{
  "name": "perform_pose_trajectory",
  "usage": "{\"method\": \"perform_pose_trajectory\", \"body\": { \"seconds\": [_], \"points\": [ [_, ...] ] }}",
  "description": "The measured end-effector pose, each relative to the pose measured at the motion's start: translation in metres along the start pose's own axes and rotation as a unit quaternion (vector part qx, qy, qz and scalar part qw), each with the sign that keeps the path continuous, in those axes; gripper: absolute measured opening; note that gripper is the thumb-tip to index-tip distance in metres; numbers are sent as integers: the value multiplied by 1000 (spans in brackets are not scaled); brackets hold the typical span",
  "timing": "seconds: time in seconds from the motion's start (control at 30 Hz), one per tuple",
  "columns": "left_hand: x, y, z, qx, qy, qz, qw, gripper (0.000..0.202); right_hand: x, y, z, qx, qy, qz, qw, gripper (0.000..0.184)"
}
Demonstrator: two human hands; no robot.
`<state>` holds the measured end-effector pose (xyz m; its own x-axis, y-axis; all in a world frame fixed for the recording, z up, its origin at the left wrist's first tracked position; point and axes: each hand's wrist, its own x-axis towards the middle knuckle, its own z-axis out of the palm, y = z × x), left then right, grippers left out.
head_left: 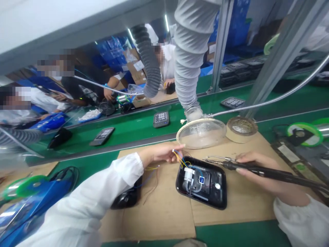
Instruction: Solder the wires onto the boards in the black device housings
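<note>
Black plastic housing (201, 183) lies open side up on a cardboard sheet (159, 212) on the table (239, 233), between my hands. Inside the shell: one small white pump (188, 176), one blue square label (202, 179), one round white button (217, 186), and yellow and blue wires (181, 158) running up out of it. My left hand (161, 153) is at the housing's upper left, fingers nearly closed, pinching those wires. My right hand (257, 168) is to the right of the housing, wrapped around the black handle of a soldering iron (246, 169). The iron's metal tip (213, 158) is just above the housing's upper edge; can't tell if it touches anything.

Second black housing (125, 198) sits beside my left forearm, with loose thin wires (150, 185) on the cardboard next to it. Past the housing, one round clear dish (201, 133) holds some liquid, and one roll of tape (241, 129) stands just right of it. Blue tray (33, 206) is at lower left.

Beyond the table, a green conveyor belt (133, 128) carries three display units (161, 119). A grey duct (191, 51) and a black corrugated hose (147, 60) hang above it. Two co-workers (167, 61) sit across the belt.
</note>
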<state>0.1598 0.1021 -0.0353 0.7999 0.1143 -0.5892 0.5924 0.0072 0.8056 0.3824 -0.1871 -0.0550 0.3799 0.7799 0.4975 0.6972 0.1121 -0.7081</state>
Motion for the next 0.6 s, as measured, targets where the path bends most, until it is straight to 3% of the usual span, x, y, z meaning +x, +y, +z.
{"method": "perform_pose_trajectory", "body": {
  "seconds": [0.1,0.3,0.43,0.6],
  "points": [
    [-4,3,3,22,7,57,998,53,-1,5,2,26,-28,-40,998,13],
    [-18,24,9,53,47,149,986,25,-1,4,-1,32,-19,-32,999,12],
    [-23,42,30,-11,83,206,975,34,-1,-2,-10,12,9,0,1000,17],
    [-28,65,62,-79,46,221,971,42,1,-4,-16,-3,26,14,1000,21]
  ]
}}
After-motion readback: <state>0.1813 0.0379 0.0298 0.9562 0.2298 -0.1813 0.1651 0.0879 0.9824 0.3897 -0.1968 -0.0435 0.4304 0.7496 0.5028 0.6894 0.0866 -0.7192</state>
